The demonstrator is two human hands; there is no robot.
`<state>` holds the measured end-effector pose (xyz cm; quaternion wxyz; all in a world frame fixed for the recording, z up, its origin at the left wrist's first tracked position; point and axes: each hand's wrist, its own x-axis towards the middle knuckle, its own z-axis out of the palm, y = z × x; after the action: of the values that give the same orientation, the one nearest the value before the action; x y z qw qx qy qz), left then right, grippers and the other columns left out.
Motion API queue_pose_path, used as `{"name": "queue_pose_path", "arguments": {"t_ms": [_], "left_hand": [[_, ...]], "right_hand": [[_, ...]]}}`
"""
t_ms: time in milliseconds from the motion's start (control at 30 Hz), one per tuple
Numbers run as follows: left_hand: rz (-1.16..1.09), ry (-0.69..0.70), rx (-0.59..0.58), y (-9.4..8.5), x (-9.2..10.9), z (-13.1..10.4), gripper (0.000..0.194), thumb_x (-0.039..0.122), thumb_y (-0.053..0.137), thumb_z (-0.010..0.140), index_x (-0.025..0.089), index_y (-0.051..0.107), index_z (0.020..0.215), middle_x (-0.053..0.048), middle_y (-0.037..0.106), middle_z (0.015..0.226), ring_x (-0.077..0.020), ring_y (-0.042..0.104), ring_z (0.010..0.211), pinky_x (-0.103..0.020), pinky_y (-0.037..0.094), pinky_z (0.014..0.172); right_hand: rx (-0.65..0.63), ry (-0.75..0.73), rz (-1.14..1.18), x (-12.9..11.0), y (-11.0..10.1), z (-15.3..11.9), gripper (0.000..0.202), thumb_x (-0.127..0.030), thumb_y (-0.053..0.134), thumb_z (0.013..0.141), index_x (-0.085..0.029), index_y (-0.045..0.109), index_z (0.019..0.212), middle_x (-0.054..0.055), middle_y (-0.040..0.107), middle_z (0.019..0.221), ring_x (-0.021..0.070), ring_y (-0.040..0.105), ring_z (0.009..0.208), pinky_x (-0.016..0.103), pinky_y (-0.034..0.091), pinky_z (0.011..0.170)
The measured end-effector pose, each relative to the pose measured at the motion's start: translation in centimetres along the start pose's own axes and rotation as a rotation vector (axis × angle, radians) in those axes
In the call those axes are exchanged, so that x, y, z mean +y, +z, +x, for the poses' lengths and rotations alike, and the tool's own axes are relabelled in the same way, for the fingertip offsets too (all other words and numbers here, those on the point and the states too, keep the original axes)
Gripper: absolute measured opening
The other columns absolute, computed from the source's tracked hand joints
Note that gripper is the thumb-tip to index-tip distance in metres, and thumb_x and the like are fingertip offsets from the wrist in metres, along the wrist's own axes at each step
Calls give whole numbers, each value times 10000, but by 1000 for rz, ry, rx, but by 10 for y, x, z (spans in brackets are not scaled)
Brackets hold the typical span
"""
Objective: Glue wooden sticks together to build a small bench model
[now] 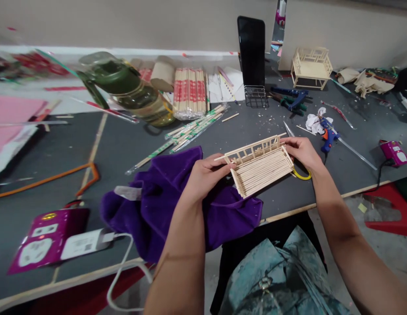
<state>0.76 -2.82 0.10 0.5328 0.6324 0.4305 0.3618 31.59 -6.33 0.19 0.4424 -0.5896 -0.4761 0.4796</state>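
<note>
A small wooden stick frame (264, 173) with a slatted base and a lattice back rail is held above the dark table's front part. My left hand (208, 175) pinches its left end between thumb and fingers. At the right end, my right hand (300, 153) grips the corner near the back rail. Under my left forearm lies a purple cloth (157, 183). Yellow-handled scissors (301, 174) rest beside and partly beneath my right hand, their blades pointing away.
A phone (252, 52) stands on a wire holder at the back. Around it are a green-lidded jug (140, 96), packed sticks (190, 92), pliers (291, 100), a small wooden seat (311, 68) and a blue glue gun (329, 135). Magenta power box (394, 153) sits right.
</note>
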Motion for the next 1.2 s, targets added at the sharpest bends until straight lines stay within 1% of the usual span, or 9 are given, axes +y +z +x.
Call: {"name": "queue_pose_path", "arguments": {"t_ms": [100,200,367,500,567,633,767,1033,1200], "left_hand": [[3,19,-30,-1,1,1,284,473,863,713,198,838,776,-61,716,828,-210,647,809,-299,516,746],[-2,34,-49,-1,1,1,275,466,865,709,199,836,765,-61,717,832,-197,643,797,-284,505,734],[-12,40,-75,-1,-1,2,264,455,855,720,196,831,767,-57,725,840,-187,644,796,-270,498,737],[-13,35,-90,-1,-3,3,286,464,852,713,184,822,762,-66,741,866,-199,658,819,-280,512,771],[-18,42,-95,-1,-4,3,306,474,850,709,181,825,793,-73,752,891,-213,667,845,-298,522,798],[-20,56,-99,-1,-4,4,319,478,852,705,181,828,819,-74,756,898,-222,673,863,-312,528,821],[-14,100,-109,-1,-4,3,282,456,853,713,185,823,789,-56,745,856,-197,673,833,-288,523,816],[7,125,-131,-4,-7,6,253,430,840,727,183,801,760,-43,716,812,-186,652,797,-279,511,766],[-37,78,-50,-3,-7,11,248,395,839,701,162,753,709,-6,659,706,-125,563,645,-234,451,627]], "right_hand": [[17,-13,5,1,-2,2,369,-383,760,752,-204,781,1074,3,698,774,124,538,589,272,437,530],[142,-67,-16,-5,-8,-3,333,-413,749,785,-223,772,1058,19,714,839,134,549,611,280,426,534],[198,-215,-319,-25,-17,-36,242,-446,686,894,-221,767,930,27,709,825,161,569,682,313,443,646],[173,-259,-586,-29,-3,-63,309,-415,742,876,-237,744,1130,48,701,980,176,580,725,339,464,736],[186,-268,-691,-24,8,-68,251,-377,714,899,-225,740,1097,51,673,946,191,579,746,337,458,746],[219,-290,-769,-16,17,-67,142,-321,649,932,-215,735,972,52,644,876,212,581,780,331,452,751],[348,-337,-851,-1,30,-58,214,-228,534,955,-226,673,792,65,615,823,237,585,838,327,454,780],[426,-373,-870,9,34,-45,271,-212,494,968,-227,637,739,64,610,811,226,589,822,316,448,791],[383,-363,-818,0,33,-21,229,-183,520,945,-200,692,795,74,644,849,222,615,844,307,442,796]]}}
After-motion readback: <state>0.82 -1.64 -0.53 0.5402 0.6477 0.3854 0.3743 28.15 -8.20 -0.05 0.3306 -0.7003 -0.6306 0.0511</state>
